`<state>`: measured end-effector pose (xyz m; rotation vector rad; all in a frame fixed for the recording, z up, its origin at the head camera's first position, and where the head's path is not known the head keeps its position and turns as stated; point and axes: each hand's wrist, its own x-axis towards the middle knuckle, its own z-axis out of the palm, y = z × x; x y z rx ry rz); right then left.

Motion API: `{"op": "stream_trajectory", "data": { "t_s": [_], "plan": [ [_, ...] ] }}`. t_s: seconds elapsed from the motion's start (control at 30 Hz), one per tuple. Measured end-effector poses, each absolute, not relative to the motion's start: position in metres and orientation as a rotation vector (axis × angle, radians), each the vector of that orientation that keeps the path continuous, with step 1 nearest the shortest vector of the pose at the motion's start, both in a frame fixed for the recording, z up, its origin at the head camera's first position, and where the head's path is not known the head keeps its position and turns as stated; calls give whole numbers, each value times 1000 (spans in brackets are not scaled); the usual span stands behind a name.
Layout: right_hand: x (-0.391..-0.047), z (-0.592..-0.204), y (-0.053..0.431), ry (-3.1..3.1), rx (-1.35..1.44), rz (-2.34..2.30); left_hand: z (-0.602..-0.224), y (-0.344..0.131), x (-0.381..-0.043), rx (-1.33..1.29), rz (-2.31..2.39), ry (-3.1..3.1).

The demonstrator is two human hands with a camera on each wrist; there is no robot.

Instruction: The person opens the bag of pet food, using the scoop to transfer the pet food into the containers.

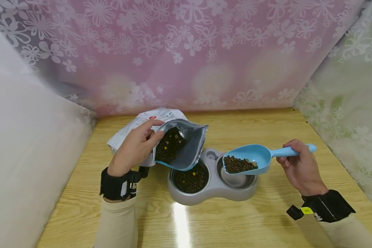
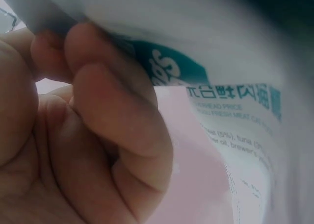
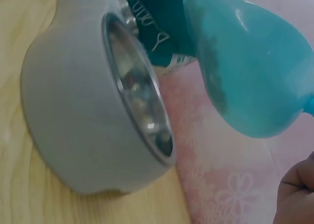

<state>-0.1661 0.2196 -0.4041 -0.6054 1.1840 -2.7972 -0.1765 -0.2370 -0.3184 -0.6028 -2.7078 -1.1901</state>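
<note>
My left hand (image 1: pixel 135 146) pinches the near edge of an opened cat food bag (image 1: pixel 186 144), which leans with its mouth facing me and brown kibble inside. In the left wrist view the curled fingers (image 2: pixel 122 116) lie against the bag's printed side (image 2: pixel 235 111). My right hand (image 1: pixel 302 168) grips the handle of a light blue scoop (image 1: pixel 260 155) partly filled with kibble (image 1: pixel 238 164). The scoop hovers over the right steel bowl of a grey double pet feeder (image 1: pixel 215 193); no kibble shows in that bowl's visible part. Kibble fills the left bowl (image 1: pixel 190 181), just below the bag's mouth.
Everything stands on a wood-grain table (image 1: pixel 148 220). A pink floral backdrop (image 1: pixel 186 69) rises behind it, with a pale wall (image 1: pixel 24 120) on the left and a greenish floral one (image 1: pixel 350 113) on the right.
</note>
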Motion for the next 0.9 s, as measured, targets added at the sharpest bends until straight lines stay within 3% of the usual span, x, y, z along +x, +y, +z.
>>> {"op": "stream_trajectory", "data": {
  "t_s": [0.9],
  "plan": [
    [-153, -413, 219, 1969, -439, -2586, -317, -237, -176, -618, -1225, -2706]
  ]
}}
